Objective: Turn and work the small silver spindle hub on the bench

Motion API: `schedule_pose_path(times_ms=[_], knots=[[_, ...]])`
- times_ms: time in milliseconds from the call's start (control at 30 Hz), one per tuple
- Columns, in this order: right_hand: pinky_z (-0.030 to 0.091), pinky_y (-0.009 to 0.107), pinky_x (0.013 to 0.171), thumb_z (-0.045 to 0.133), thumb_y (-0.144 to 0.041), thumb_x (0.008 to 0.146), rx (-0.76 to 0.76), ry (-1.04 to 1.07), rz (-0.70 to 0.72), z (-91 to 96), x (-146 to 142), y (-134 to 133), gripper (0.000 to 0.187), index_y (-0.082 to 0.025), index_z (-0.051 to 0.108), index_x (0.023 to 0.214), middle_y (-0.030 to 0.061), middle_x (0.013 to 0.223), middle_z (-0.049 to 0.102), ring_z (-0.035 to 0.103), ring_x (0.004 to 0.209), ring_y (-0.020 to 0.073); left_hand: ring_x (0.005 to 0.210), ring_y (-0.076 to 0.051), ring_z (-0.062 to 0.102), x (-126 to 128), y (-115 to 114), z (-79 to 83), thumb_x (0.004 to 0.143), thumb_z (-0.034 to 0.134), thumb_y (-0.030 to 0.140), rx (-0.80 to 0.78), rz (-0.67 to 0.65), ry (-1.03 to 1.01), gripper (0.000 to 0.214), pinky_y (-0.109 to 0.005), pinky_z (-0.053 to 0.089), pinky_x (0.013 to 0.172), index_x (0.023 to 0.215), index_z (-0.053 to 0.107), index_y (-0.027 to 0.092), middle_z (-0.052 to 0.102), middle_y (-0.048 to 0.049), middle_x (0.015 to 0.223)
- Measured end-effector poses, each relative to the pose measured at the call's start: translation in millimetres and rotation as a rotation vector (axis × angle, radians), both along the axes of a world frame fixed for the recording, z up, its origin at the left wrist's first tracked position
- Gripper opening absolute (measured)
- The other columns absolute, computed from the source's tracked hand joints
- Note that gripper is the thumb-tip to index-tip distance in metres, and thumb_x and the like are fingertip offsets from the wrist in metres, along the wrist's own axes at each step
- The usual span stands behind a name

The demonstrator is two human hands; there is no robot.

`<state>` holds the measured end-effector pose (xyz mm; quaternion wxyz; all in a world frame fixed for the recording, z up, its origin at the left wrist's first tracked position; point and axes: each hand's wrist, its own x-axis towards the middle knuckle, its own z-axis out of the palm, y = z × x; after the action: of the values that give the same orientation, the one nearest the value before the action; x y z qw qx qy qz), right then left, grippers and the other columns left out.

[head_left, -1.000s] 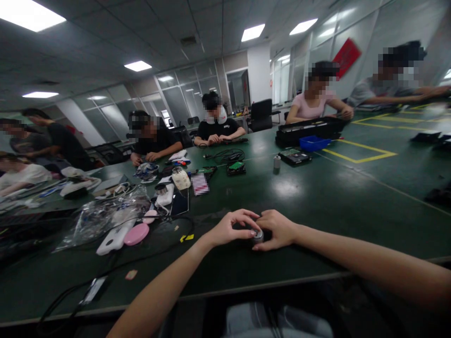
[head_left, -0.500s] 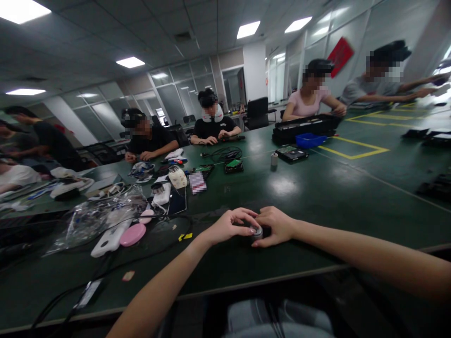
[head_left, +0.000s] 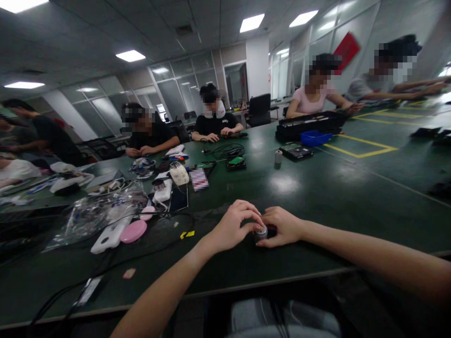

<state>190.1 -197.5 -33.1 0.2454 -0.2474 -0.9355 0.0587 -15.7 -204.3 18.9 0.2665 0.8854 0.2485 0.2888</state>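
A small grey metal cylinder [head_left: 261, 233] stands upright on the green table near its front edge. My right hand [head_left: 282, 226] curls around it from the right, thumb in front and fingers behind. From the left, my left hand [head_left: 237, 226] arches over with thumb and fingertips pinched at the cylinder's top rim. What the left fingertips grip there, beyond the rim, is too small to make out. Farther back on the table stands a similar pale grey cylinder [head_left: 278, 157], untouched.
At left lie a pink round case [head_left: 133, 232], a white device [head_left: 109, 236], a clear plastic bag [head_left: 95, 211] and black cables. Farther back are a circuit board [head_left: 236, 163], a hard drive [head_left: 296, 151] and a blue tray [head_left: 316, 137]. Several people sit around the table.
The back of my left hand has risen slightly, and its fingers are drawn closer together at the cylinder's top. My right hand keeps its hold. The view has shifted a little.
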Motion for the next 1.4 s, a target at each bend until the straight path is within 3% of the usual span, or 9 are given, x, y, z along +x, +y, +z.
schedule_pose_path(times_ms=[200, 333, 567, 700, 800, 900, 1033, 1267, 1400], knots=[[0.034, 0.026, 0.056, 0.061, -0.058, 0.082, -0.068, 0.005, -0.005, 2.0, 1, -1, 0.042, -0.018, 0.059, 0.068, -0.0015, 0.053, 0.056, 0.050, 0.051, 0.0133, 0.107, -0.023, 0.055, 0, 2, -2.7, 0.084, 0.068, 0.009, 0.050, 0.002, -0.035, 0.010, -0.036, 0.041, 0.096, 0.082, 0.070, 0.019, 0.068, -0.0047, 0.093], [0.034, 0.027, 0.058, 0.061, -0.056, 0.083, -0.124, -0.035, -0.005, 5.6, 2, -3, 0.040, -0.017, 0.066, 0.077, -0.0007, 0.056, 0.059, 0.052, 0.052, 0.0139, 0.103, -0.021, 0.058, -9, 23, -6.8, 0.087, 0.067, 0.016, 0.180, 0.182, -0.049, 0.003, -0.034, 0.044, 0.094, 0.085, 0.068, 0.018, 0.068, -0.0042, 0.094], [0.036, 0.028, 0.061, 0.061, -0.055, 0.084, -0.226, -0.052, -0.016, 8.8, 1, -4, 0.039, -0.019, 0.071, 0.097, 0.0004, 0.063, 0.065, 0.056, 0.056, 0.0153, 0.096, -0.023, 0.058, -22, 64, -43.9, 0.081, 0.073, 0.022, 0.111, 0.216, 0.168, 0.003, -0.037, 0.043, 0.090, 0.078, 0.073, 0.022, 0.070, -0.0019, 0.088], [0.037, 0.027, 0.060, 0.058, -0.062, 0.084, -0.331, -0.050, 0.040, 10.4, 4, -1, 0.050, -0.019, 0.070, 0.107, 0.0025, 0.071, 0.068, 0.056, 0.061, 0.0166, 0.103, -0.024, 0.056, -24, 61, -45.6, 0.077, 0.077, 0.035, 0.107, 0.213, 0.246, 0.027, -0.037, 0.042, 0.092, 0.101, 0.071, 0.024, 0.069, -0.0025, 0.105], [0.038, 0.027, 0.061, 0.037, -0.063, 0.093, -0.421, 0.067, 0.070, 10.8, 6, 3, 0.058, -0.018, 0.068, 0.113, 0.0043, 0.079, 0.069, 0.057, 0.064, 0.0167, 0.105, -0.026, 0.055, -25, 55, -40.3, 0.072, 0.081, 0.039, 0.114, 0.216, 0.285, 0.046, -0.037, 0.043, 0.091, 0.113, 0.066, 0.025, 0.067, -0.0034, 0.112], [0.039, 0.027, 0.059, 0.032, -0.053, 0.098, -0.460, 0.194, -0.103, 8.6, 7, 8, 0.053, -0.017, 0.069, 0.110, 0.0034, 0.076, 0.066, 0.056, 0.063, 0.0157, 0.101, -0.025, 0.056, -24, 51, -38.5, 0.075, 0.079, 0.037, 0.129, 0.233, 0.304, 0.028, -0.037, 0.043, 0.088, 0.100, 0.073, 0.026, 0.069, -0.0028, 0.104], [0.042, 0.028, 0.058, 0.055, -0.045, 0.090, -0.451, 0.293, -0.278, 3.6, 7, 16, 0.034, -0.017, 0.070, 0.103, 0.0021, 0.072, 0.065, 0.056, 0.063, 0.0162, 0.091, -0.023, 0.058, -17, 45, -38.8, 0.081, 0.075, 0.027, 0.148, 0.256, 0.280, 0.004, -0.034, 0.043, 0.082, 0.083, 0.076, 0.023, 0.071, -0.0030, 0.087], [0.050, 0.035, 0.091, 0.063, -0.034, 0.086, -0.519, 0.360, -0.162, 3.6, 2, 15, 0.034, -0.018, 0.066, 0.116, 0.0064, 0.106, 0.071, 0.066, 0.098, 0.0212, 0.091, -0.020, 0.058, -8, 35, -34.0, 0.081, 0.075, 0.024, 0.160, 0.237, 0.150, 0.004, -0.032, 0.044, 0.081, 0.085, 0.076, 0.023, 0.070, -0.0008, 0.086], [0.051, 0.035, 0.093, 0.068, -0.027, 0.081, -0.554, 0.362, -0.089, 1.5, -2, 16, 0.039, -0.017, 0.065, 0.119, 0.0073, 0.109, 0.071, 0.068, 0.099, 0.0219, 0.089, -0.021, 0.056, -7, 38, -38.1, 0.080, 0.075, 0.020, 0.159, 0.255, 0.096, 0.006, -0.032, 0.044, 0.078, 0.085, 0.077, 0.023, 0.066, -0.0020, 0.082]])
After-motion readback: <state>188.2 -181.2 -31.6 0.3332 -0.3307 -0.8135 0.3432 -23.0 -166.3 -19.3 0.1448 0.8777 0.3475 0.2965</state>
